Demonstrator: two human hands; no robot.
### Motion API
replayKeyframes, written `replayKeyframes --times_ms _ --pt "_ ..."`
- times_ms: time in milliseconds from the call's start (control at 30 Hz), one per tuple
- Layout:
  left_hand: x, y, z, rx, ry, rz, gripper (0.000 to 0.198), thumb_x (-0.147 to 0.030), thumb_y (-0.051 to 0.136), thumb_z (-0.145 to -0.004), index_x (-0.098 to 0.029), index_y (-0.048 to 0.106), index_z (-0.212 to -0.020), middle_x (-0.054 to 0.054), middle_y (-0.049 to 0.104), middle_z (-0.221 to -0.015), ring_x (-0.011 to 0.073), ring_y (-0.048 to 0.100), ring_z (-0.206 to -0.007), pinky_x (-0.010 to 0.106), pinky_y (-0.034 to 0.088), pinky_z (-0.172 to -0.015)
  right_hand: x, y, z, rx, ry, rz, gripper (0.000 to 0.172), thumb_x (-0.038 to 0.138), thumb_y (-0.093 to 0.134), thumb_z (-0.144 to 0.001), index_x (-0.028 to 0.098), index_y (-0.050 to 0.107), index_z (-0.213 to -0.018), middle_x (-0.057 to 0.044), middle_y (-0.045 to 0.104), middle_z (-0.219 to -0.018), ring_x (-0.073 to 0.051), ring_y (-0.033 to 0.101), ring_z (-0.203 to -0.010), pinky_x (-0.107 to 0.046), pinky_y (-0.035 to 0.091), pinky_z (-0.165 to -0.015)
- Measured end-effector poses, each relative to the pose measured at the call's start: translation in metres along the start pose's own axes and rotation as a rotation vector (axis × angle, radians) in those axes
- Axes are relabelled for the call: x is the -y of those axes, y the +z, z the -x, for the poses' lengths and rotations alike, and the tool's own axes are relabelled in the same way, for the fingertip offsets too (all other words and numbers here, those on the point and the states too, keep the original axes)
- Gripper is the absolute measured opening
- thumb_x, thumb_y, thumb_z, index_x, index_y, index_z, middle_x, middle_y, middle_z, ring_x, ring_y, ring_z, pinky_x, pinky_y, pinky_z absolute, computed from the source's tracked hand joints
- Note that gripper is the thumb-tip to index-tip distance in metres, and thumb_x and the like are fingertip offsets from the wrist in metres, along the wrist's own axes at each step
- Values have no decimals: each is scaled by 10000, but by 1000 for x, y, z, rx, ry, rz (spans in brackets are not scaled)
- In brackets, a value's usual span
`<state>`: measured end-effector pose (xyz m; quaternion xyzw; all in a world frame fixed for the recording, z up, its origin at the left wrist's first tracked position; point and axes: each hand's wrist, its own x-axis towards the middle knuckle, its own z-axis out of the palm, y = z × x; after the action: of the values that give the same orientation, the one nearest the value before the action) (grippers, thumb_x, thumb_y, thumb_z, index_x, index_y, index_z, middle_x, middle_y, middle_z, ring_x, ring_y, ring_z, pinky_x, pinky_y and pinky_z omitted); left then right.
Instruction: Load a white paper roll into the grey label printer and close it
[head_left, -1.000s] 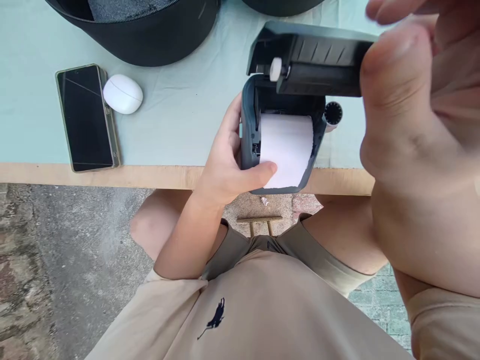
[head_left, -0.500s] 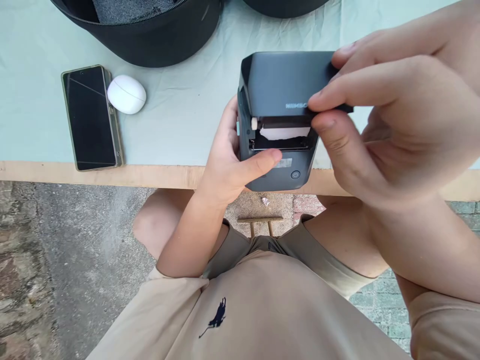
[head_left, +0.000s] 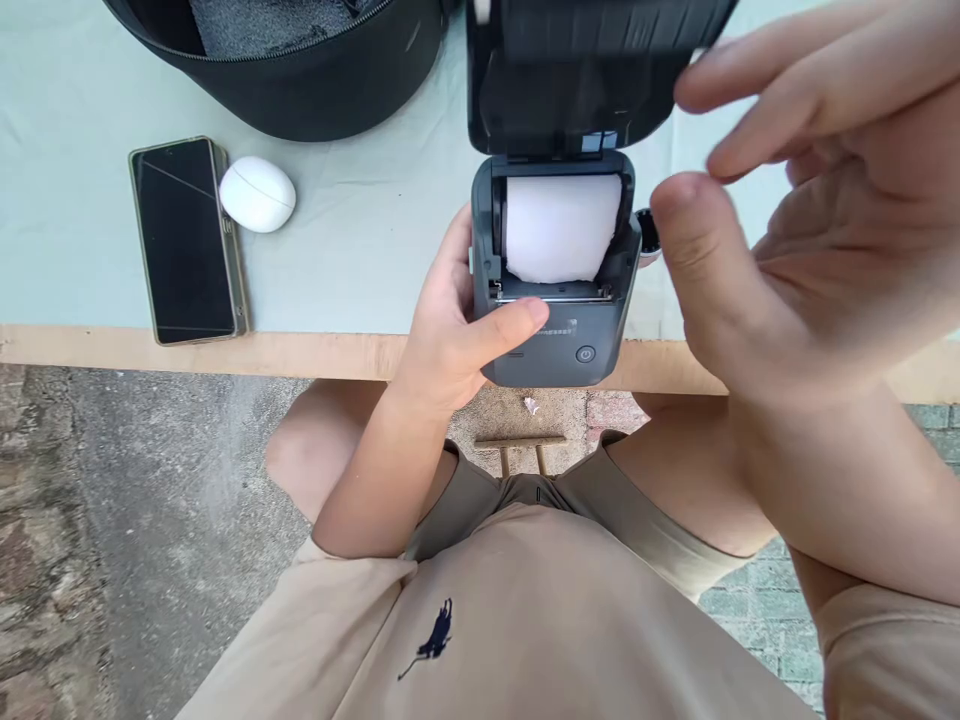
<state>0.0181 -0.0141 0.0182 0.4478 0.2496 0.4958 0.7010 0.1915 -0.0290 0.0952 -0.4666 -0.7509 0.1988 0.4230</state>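
In the head view my left hand (head_left: 457, 335) is wrapped round a small dark grey label printer (head_left: 551, 365), its thumb lying across the front below the paper slot. The printer's lid (head_left: 577, 95) is swung up and back, showing its black inside. A roll of white paper (head_left: 562, 230) sits in the bay, its front edge uneven. To the right is my right hand (head_left: 810, 200), fingers apart and holding nothing; one fingertip is close to the lid's right edge, and I cannot tell whether it touches.
A phone (head_left: 187, 240) lies at the left of the cloth-covered table, with a white rounded case (head_left: 258, 194) against its right side. A black zip bag (head_left: 322, 95) with grey foam stands behind. A small dark round object (head_left: 646, 232) shows partly beside the printer. The wooden table edge (head_left: 322, 352) runs below.
The printer's lid, partly raised before, has swung up and away, uncovering the paper roll. My right hand has let go of it and spread its fingers. My left hand keeps its hold.
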Motion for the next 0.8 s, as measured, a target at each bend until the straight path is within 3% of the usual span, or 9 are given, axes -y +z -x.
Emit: replayKeyframes --times_ms 100,233,400,600,700,800 --pt "2 -1 -1 5 1 -21 564 -367 727 -641 -246 471 -1129 36 637 -1108 277 598 -1146 395 543 -910 1 -1 -9 7 -176 279 58 213 527 -834 183 565 -866 -35 647 -960 -179 605 -998 -364 466 -854" --pt "5 -1 -1 5 2 -12 588 -354 734 -627 -248 464 -1138 47 617 -1158 290 593 -1148 395 556 -883 -1 -2 -11 168 -252 495 100 204 556 -815 240 591 -901 33 669 -915 -177 596 -843 -374 460 -777" --pt "5 -2 -2 21 13 -21 660 -326 771 -572 -246 477 -1157 67 543 -1275 301 581 -1155 396 552 -895 -1 -6 -16 367 -147 614 180 321 535 -849 269 608 -1005 58 632 -1142 -227 561 -951 -413 449 -807" --pt "2 0 -1 28 -13 -26 695 -274 764 -586 -230 480 -1218 82 516 -1326 293 526 -1227 396 505 -995 -4 -9 -22 470 -50 670 471 644 468 -790 235 673 -904 -71 554 -1062 -332 515 -1023 -507 456 -769" --pt "2 1 -1 31 -22 -27 716 -270 776 -566 -242 483 -1219 69 503 -1348 299 485 -1272 398 481 -1027 -5 -9 -22 506 -62 744 351 540 470 -830 265 660 -938 -62 569 -1058 -321 523 -1016 -473 462 -714" --pt "0 1 -1 27 -45 -20 711 -283 776 -568 -246 477 -1212 62 515 -1335 301 497 -1260 397 495 -1009 -5 -7 -21 454 -59 763 157 344 518 -827 287 656 -875 -12 632 -969 -256 550 -925 -382 418 -641"
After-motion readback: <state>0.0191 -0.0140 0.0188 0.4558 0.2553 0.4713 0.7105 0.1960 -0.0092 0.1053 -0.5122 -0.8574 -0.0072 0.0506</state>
